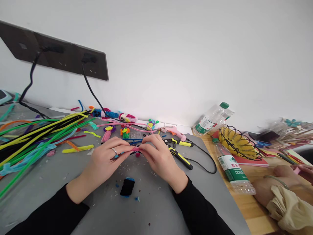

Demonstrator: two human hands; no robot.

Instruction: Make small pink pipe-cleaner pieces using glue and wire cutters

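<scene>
My left hand (107,156) and my right hand (156,153) meet over a grey mat (80,182), fingers pinched together on a short pink pipe cleaner (136,149) held between them. A ring sits on a left finger. Blue pipe cleaner pieces (133,141) lie just behind the fingertips. A small black fuzzy coil with blue ends (127,187) rests on the mat below my hands.
Long yellow, green and black pipe cleaners (36,133) fan out at left. Yellow-black pliers (179,153), a pink glue gun (174,131) with black cord, two water bottles (232,171), a wire basket (236,143). Another person's hand (274,182) rests at right.
</scene>
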